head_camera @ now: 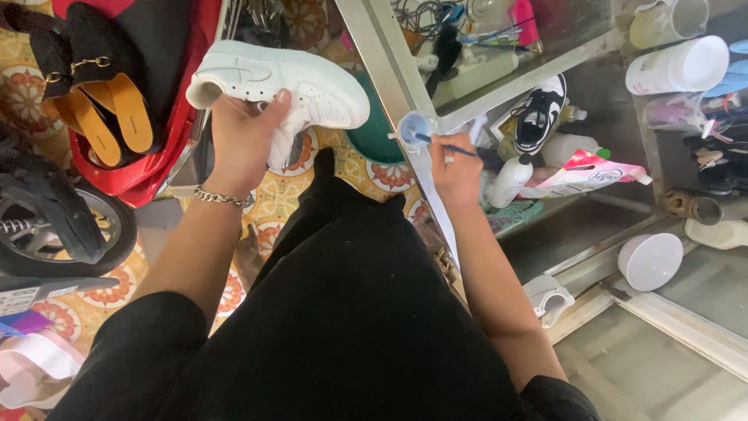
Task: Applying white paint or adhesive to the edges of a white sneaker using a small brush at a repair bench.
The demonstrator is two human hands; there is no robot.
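My left hand [243, 140] grips a white sneaker [280, 82] from below, holding it sideways above the patterned floor. A chain bracelet [224, 198] circles that wrist. My right hand [456, 168] pinches a thin blue brush [444, 145] whose tip dips into a small pale-blue round pot [414, 127]. The pot rests on the metal frame edge of a glass cabinet [382, 54]. My black-clothed lap fills the lower middle of the view.
A red stool [148, 168] at left carries black slip-on shoes with tan insoles [101, 93]. A scooter wheel [54, 222] sits lower left. Inside the cabinet lie a black-and-white sneaker [539, 113], white bottles, a pink packet and a white bowl [650, 261].
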